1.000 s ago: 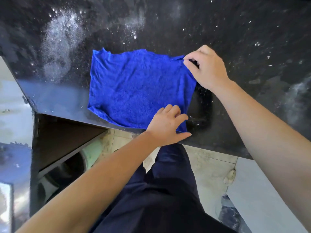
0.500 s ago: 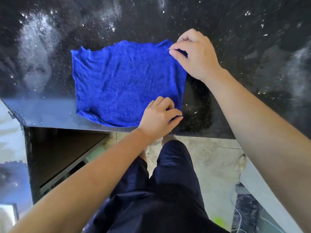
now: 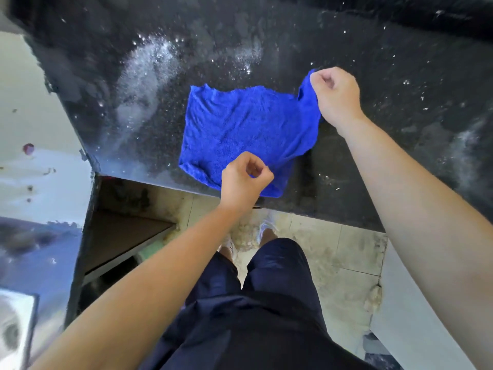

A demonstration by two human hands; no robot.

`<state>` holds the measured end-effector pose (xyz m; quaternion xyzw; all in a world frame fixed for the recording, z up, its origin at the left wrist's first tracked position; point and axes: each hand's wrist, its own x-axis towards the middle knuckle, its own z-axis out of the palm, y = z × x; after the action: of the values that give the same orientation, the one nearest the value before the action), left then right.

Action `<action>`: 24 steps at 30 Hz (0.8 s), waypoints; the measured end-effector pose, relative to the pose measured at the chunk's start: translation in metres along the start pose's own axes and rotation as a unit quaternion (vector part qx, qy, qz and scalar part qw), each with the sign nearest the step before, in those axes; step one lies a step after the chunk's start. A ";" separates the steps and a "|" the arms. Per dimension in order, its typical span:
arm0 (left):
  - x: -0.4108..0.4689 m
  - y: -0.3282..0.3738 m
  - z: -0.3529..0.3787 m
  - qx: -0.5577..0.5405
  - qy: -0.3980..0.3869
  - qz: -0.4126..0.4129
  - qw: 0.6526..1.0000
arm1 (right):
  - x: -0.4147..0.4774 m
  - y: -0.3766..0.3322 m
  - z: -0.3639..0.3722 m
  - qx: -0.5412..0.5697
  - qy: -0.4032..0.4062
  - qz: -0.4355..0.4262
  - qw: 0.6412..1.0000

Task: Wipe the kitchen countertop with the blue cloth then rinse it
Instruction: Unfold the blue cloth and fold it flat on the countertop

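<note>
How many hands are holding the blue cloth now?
2. The right hand pinches the far right corner of the cloth, raised off the countertop; the left hand grips its near edge, by the countertop's front.

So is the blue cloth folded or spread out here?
The blue cloth is spread out, mostly flat on the countertop. The right hand pinches its far corner, lifted; the left hand pinches the near edge.

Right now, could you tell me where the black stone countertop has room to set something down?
Free: black stone countertop right of the right hand, and left of the blue terry cloth, across a white powdery smear. Crowded: the front edge, where the left hand pinches it.
</note>
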<state>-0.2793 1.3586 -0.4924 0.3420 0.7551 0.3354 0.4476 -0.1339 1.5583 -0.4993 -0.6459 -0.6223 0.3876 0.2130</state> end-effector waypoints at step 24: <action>0.016 -0.094 -0.117 0.275 0.089 0.181 0.940 | -0.049 -0.044 0.105 -0.137 -0.138 0.023 0.981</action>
<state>-0.4114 1.2973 -0.5320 0.5513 0.7801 0.2191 0.1986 -0.2392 1.4952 -0.5183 -0.6237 -0.6777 0.3888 0.0252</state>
